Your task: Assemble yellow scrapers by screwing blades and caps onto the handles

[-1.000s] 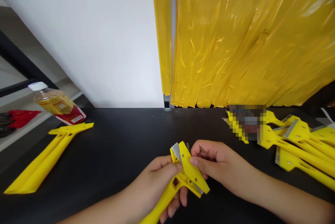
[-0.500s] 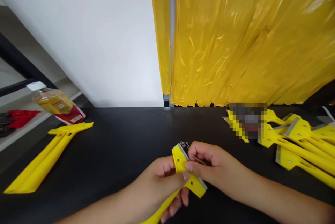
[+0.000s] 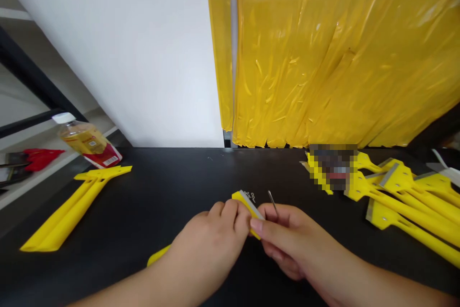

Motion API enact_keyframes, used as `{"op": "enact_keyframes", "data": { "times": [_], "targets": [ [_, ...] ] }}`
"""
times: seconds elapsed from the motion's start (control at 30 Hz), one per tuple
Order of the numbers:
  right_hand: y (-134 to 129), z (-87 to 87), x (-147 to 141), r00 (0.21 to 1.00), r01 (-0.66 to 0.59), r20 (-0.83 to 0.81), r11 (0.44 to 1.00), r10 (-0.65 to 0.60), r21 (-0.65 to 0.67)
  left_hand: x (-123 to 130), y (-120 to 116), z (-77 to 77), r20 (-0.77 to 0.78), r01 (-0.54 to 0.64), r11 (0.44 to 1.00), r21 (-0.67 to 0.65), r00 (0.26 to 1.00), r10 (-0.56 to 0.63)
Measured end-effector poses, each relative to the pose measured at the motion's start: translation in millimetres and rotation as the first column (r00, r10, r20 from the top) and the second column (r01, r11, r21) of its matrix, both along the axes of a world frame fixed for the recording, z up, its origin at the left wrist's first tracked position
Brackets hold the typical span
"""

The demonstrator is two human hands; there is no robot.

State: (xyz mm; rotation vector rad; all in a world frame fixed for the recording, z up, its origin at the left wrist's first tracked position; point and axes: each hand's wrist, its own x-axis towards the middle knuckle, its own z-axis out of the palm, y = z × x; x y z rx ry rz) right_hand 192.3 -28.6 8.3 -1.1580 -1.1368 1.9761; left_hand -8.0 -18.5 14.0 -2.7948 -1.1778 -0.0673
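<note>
The left hand is closed around a yellow plastic scraper with a steel blade, gripping it near the blade end. The scraper's head pokes out between the two hands, just above the middle of the tabletop's near edge. Its long yellow handle runs down and to the left beneath the left hand's wrist. The right hand is also closed, its fingers curled just beside the scraper head, with the thumb against the blade edge. A thin steel pin sticks up from between its fingers. A few tiny metal bits lie on the black tabletop, just beyond the blade; they are too small to identify.

Toward the right edge of the tabletop lies a heap of yellow bladed scrapers, and a pixelated blurred patch covers the heap's far end. Near the left edge lies a long yellow plastic scraper body without a blade. Beyond it, a clear plastic bottle with a white cap and a red label lies tilted. A red object rests farther left. A white wall and yellow plastic strip curtains rise along the far edge.
</note>
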Motion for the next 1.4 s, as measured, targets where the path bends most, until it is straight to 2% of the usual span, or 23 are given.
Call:
{"op": "enact_keyframes", "data": {
  "times": [0.1, 0.17, 0.2, 0.23, 0.27, 0.3, 0.37, 0.4, 0.43, 0.5, 0.57, 0.6, 0.67, 0.73, 0.8, 0.83, 0.9, 0.97, 1.03, 1.17, 1.27, 1.33, 1.4],
  "targets": [
    [-2.4, -6.4, -3.5, 0.994, 0.081, -0.064, 0.994, -0.086, -0.07, 6.1, -4.6, -1.2, -0.147, 0.011, 0.995, 0.094, 0.989, 0.003],
    [0.4, -10.2, -3.1, 0.989, 0.105, -0.097, 0.994, -0.108, -0.035, 5.3, -5.9, 2.2, 0.008, -0.074, 0.997, 0.014, 0.997, 0.074],
    [2.9, -11.5, -2.2, 0.987, 0.116, -0.114, 0.993, -0.116, -0.01, 3.5, -5.9, 4.3, 0.157, -0.122, 0.988, -0.093, 0.978, 0.136],
    [6.0, -12.2, -0.9, 0.984, 0.123, -0.132, 0.992, -0.12, 0.01, 1.3, -5.6, 6.0, 0.329, -0.148, 0.959, -0.243, 0.917, 0.225],
    [9.3, -12.4, 0.7, 0.982, 0.122, -0.151, 0.992, -0.117, 0.024, -1.2, -5.0, 7.2, 0.489, -0.13, 0.897, -0.422, 0.801, 0.346],
    [12.8, -12.2, 2.7, 0.98, 0.11, -0.169, 0.993, -0.103, 0.032, -3.6, -4.0, 7.4, 0.595, -0.058, 0.803, -0.593, 0.641, 0.486],
    [19.0, -11.1, 7.0, 0.978, 0.061, -0.202, 0.997, -0.05, 0.05, -6.7, -1.6, 5.6, 0.583, 0.174, 0.56, -0.81, 0.344, 0.736],
    [21.4, -10.6, 9.3, 0.978, 0.03, -0.209, 0.997, -0.014, 0.072, -7.0, -0.4, 3.7, 0.514, 0.278, 0.446, -0.851, 0.265, 0.816],
    [23.3, -10.1, 11.5, 0.977, -0.008, -0.209, 0.995, 0.029, 0.104, -6.4, 0.7, 1.4, 0.443, 0.358, 0.346, -0.868, 0.241, 0.863],
    [25.2, -9.5, 15.4, 0.978, -0.077, -0.175, 0.98, 0.109, 0.182, -2.9, 2.6, -4.2, 0.341, 0.452, 0.186, -0.873, 0.291, 0.894],
    [25.6, -9.3, 18.2, 0.982, -0.139, -0.087, 0.955, 0.167, 0.261, 1.7, 5.0, -10.9, 0.283, 0.503, 0.079, -0.86, 0.343, 0.896],
    [25.8, -9.4, 19.1, 0.983, -0.161, -0.037, 0.942, 0.18, 0.296, 3.5, 6.7, -14.3, 0.268, 0.523, 0.05, -0.851, 0.349, 0.898],
    [27.4, -10.6, 20.2, 0.981, -0.194, 0.049, 0.923, 0.189, 0.333, 4.4, 11.6, -20.2, 0.247, 0.541, 0.03, -0.841, 0.334, 0.91],
    [31.9, -13.8, 21.6, 0.983, -0.173, 0.115, 0.925, 0.142, 0.338, 1.5, 18.0, -23.0, 0.231, 0.513, 0.055, -0.857, 0.286, 0.93],
    [39.8, -18.9, 25.4, 0.977, -0.092, 0.212, 0.918, 0.009, 0.387, -4.0, 25.0, -22.5, 0.219, 0.448, 0.104, -0.888, 0.212, 0.952],
    [44.5, -21.8, 28.3, 0.96, -0.061, 0.271, 0.888, -0.073, 0.456, -6.9, 28.3, -21.6, 0.219, 0.414, 0.13, -0.901, 0.175, 0.96],
    [53.5, -27.6, 35.5, 0.907, -0.091, 0.366, 0.754, -0.206, 0.651, -11.4, 33.3, -20.4, 0.232, 0.363, 0.174, -0.915, 0.124, 0.965],
    [59.8, -32.3, 41.7, 0.872, -0.21, 0.424, 0.597, -0.243, 0.774, -13.3, 35.6, -21.9, 0.249, 0.344, 0.202, -0.917, 0.097, 0.964],
    [62.5, -35.7, 44.3, 0.841, -0.312, 0.488, 0.526, -0.235, 0.791, -13.2, 35.3, -25.8, 0.257, 0.33, 0.219, -0.918, 0.077, 0.963],
    [62.9, -40.2, 41.1, 0.729, -0.478, 0.649, 0.518, -0.215, 0.709, -12.4, 32.2, -33.4, 0.253, 0.345, 0.215, -0.914, 0.07, 0.965],
    [64.3, -42.3, 38.7, 0.659, -0.57, 0.721, 0.483, -0.214, 0.664, -13.1, 31.4, -34.2, 0.241, 0.379, 0.195, -0.904, 0.075, 0.968],
    [66.0, -42.6, 38.4, 0.64, -0.588, 0.737, 0.478, -0.22, 0.653, -13.2, 31.5, -33.1, 0.227, 0.389, 0.183, -0.903, 0.071, 0.971],
    [68.1, -42.0, 38.1, 0.655, -0.55, 0.723, 0.517, -0.221, 0.656, -13.0, 31.5, -32.1, 0.214, 0.394, 0.173, -0.903, 0.063, 0.975]
  ]
}}
